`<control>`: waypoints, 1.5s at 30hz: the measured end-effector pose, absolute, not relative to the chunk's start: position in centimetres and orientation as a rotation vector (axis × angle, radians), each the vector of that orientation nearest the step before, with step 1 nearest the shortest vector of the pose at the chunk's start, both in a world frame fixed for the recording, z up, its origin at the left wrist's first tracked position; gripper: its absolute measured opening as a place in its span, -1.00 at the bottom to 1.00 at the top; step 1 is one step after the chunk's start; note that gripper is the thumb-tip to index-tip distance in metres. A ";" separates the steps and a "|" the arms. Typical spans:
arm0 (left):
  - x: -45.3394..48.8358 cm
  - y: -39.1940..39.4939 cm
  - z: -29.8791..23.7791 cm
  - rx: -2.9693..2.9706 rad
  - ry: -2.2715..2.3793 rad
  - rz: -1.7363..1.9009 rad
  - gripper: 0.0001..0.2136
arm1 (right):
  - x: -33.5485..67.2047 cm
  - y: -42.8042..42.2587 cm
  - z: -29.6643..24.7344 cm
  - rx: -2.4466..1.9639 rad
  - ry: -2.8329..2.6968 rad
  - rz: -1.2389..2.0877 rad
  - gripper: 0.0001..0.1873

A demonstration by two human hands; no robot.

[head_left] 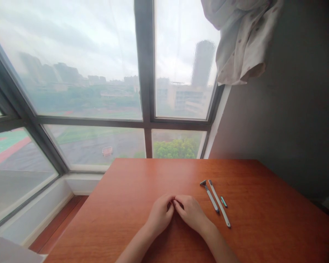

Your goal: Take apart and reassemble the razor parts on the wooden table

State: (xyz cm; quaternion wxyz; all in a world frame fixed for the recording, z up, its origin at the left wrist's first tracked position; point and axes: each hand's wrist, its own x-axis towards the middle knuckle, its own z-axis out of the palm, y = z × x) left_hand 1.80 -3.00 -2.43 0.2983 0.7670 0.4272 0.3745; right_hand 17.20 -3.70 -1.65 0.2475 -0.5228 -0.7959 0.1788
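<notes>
My left hand and my right hand rest on the reddish wooden table, fingertips meeting near the middle. Both are curled in a pinch around something tiny and reddish that I cannot make out. To the right of my right hand lie a grey razor with its head pointing away, a second long white handle beside it, and a small teal piece just right of those.
A large window with dark frames stands beyond the table's far edge. A pale cloth hangs at the upper right against a grey wall. A white sill runs along the left.
</notes>
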 end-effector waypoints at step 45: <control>1.7 -3.4 -2.2 2.053 1.115 0.970 -0.71 | 17.2 -3.5 -1.9 -1.422 -2.141 0.540 -0.73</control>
